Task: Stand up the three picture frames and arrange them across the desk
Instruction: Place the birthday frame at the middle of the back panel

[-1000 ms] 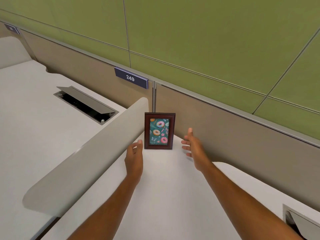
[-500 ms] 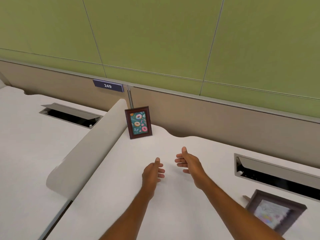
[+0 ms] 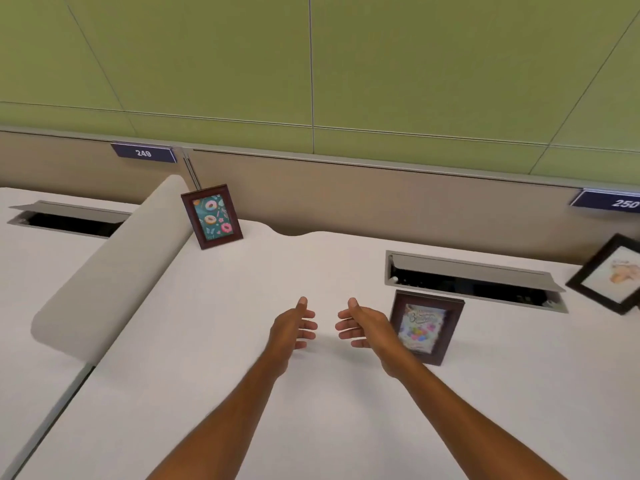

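A dark brown frame with a doughnut picture [image 3: 211, 216] stands upright at the desk's back left corner, beside the divider. A second brown frame with a pastel picture [image 3: 425, 327] stands in front of the cable hatch, just right of my right hand [image 3: 363, 323]. A black frame with a pale picture [image 3: 611, 277] stands at the far right, partly cut off by the view's edge. My left hand [image 3: 292, 327] and my right hand hover open over the middle of the white desk [image 3: 242, 341], palms facing each other, holding nothing.
A rounded beige divider [image 3: 114, 268] separates this desk from the neighbouring one on the left. An open cable hatch [image 3: 474, 282] lies at the back right; another hatch [image 3: 65, 220] is on the left desk. A tan partition [image 3: 346, 192] with number plates 249 and 250 runs along the back.
Both hands have drawn back from the doughnut frame to the desk's middle. The view has swung right, bringing the pastel frame and the black frame into sight.
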